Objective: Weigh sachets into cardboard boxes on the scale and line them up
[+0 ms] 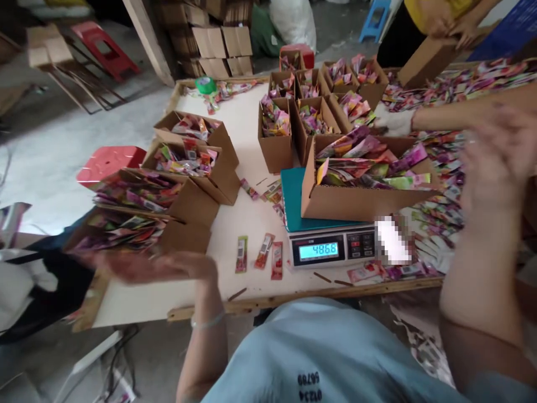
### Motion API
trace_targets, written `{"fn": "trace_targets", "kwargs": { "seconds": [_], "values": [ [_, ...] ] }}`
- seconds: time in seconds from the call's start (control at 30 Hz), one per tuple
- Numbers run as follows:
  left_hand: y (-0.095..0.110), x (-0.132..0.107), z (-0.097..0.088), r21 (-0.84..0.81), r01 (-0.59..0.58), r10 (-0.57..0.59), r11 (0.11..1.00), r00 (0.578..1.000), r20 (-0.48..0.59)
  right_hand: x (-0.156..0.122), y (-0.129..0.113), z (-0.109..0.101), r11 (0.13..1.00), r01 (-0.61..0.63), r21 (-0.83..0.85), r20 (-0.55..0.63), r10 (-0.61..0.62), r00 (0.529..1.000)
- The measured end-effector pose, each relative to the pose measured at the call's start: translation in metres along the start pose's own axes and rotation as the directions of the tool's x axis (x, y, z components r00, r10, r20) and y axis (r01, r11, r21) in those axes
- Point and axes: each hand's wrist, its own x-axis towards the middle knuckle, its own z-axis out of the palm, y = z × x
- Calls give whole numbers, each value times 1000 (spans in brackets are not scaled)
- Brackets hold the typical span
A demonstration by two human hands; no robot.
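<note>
My left hand (146,267) is stretched out flat, blurred, beside the front-left cardboard box (187,235) of colourful sachets. Whether it touches the box is unclear. My right hand (497,140) is raised at the far right above a heap of sachets (444,193). Motion smears its fingers, and no held object can be made out. Between my hands, a digital scale (319,252) reads 486.6. A long open carton (356,202) filled with sachets sits on its teal pan (291,196). Several single sachets (277,260) lie left of the display.
Filled boxes (274,151) stand behind the scale, others (226,182) at the left. A co-worker's gloved hand (394,120) reaches in from the right; another person (436,17) holds a carton (425,59). Green tape (205,85) lies at the back. A red stool (111,162) stands left.
</note>
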Motion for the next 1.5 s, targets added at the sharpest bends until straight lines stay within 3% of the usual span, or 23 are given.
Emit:
{"fn": "trace_targets", "kwargs": {
  "seconds": [0.03, 0.07, 0.1, 0.13, 0.2, 0.23, 0.33, 0.53, 0.63, 0.7, 0.73, 0.77, 0.8, 0.87, 0.9, 0.93, 1.03, 1.1, 1.13, 1.27, 1.4, 1.5],
  "values": [
    [17, -11, 22, -116, -156, 149, 981, 987, -67, 11, 11, 1, 1000, -30, 8, 34, 29, 999],
    [32, -21, 45, -256, -303, 310, 918, 950, -14, 19, 22, 6, 996, -83, 16, 88, 82, 993],
    [46, -30, 68, -387, -356, 439, 851, 885, 152, 24, 31, 11, 988, -148, 29, 137, 143, 980],
    [57, -37, 90, -485, -363, 540, 796, 787, 298, 26, 39, 17, 976, -211, 51, 165, 201, 966],
    [70, -46, 127, -582, -312, 630, 751, 603, 489, 27, 50, 27, 956, -273, 105, 193, 250, 949],
    [72, -49, 140, -595, -290, 640, 749, 547, 540, 27, 52, 30, 952, -277, 134, 203, 247, 947],
    [68, -53, 162, -591, -248, 627, 768, 484, 611, 26, 53, 31, 955, -240, 175, 238, 195, 951],
    [60, -54, 168, -580, -233, 617, 781, 431, 658, 20, 37, 25, 985, -137, 106, 348, 92, 933],
    [67, -50, 167, -607, -253, 654, 754, 375, 656, 15, 15, 22, 982, 169, 83, 305, -186, 934],
    [71, -48, 167, -637, -256, 685, 727, 336, 647, 15, -5, 23, 924, 383, 14, 344, -364, 866],
    [73, -47, 167, -649, -252, 695, 718, 322, 643, 15, -17, 26, 882, 470, -33, 436, -411, 801],
    [75, -47, 168, -657, -243, 699, 713, 316, 642, 16, -27, 33, 832, 548, -79, 577, -410, 706],
    [76, -47, 169, -661, -231, 697, 714, 315, 644, 17, -37, 42, 776, 620, -117, 733, -353, 581],
    [79, -49, 171, -654, -200, 679, 730, 325, 658, 19, -50, 67, 647, 740, -182, 941, -105, 323],
    [80, -51, 172, -647, -184, 666, 740, 331, 669, 19, -53, 81, 575, 789, -216, 970, 36, 239],
    [82, -54, 173, -641, -166, 654, 749, 338, 677, 20, -55, 94, 503, 831, -238, 971, 149, 188],
    [89, -58, 174, -654, -111, 641, 748, 374, 670, 22, -54, 118, 370, 912, -178, 961, 264, 81],
    [94, -59, 173, -674, -90, 644, 734, 408, 647, 24, -53, 119, 376, 922, -96, 970, 243, 2],
    [97, -59, 172, -678, -86, 643, 730, 423, 638, 25, -52, 118, 390, 917, -78, 974, 226, -14],
    [99, -56, 168, -676, -80, 630, 733, 456, 629, 27, -48, 117, 397, 913, -97, 987, 158, 36],
    [92, -50, 167, -696, -101, 656, 711, 450, 605, 35, -42, 122, 467, 883, 37, 997, 44, -66],
    [88, -44, 166, -698, -126, 669, 705, 446, 595, 41, -36, 121, 529, 841, 114, 992, -103, -70]
  ]
}}
